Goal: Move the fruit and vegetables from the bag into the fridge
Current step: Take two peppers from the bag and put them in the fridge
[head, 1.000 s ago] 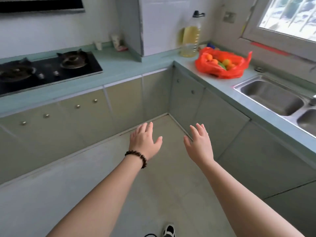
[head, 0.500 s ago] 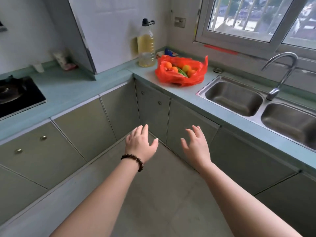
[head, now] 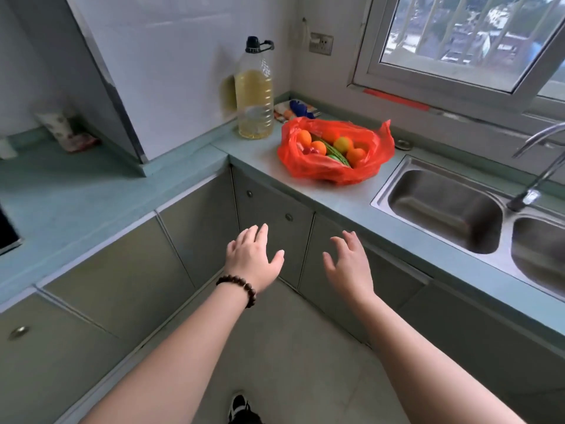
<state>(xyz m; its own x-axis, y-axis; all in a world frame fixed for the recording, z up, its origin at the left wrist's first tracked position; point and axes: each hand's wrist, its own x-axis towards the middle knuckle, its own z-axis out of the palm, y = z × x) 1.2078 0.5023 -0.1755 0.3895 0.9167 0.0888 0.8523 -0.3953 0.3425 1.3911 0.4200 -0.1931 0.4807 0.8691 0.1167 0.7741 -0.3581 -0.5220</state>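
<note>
Both hands, left hand (head: 252, 258) and right hand (head: 348, 264), hang empty, fingers spread. The red plastic bag (head: 333, 166) on the table (head: 269, 179) looks limp and slippery; best gathered by its rim.

One red bag (head: 308, 166) holds about four oranges (head: 319, 147), one yellow fruit (head: 343, 144) and one green vegetable (head: 337, 158). One oil bottle (head: 254, 99), two sink basins (head: 443, 209), one tap (head: 535, 179), two hands (head: 252, 260).

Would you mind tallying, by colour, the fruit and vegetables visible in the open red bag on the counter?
In the red bag, as far as visible:
Orange: 5
Yellow-green: 1
Green: 1
Red: 1
Total: 8; more may lie hidden underneath.
</note>
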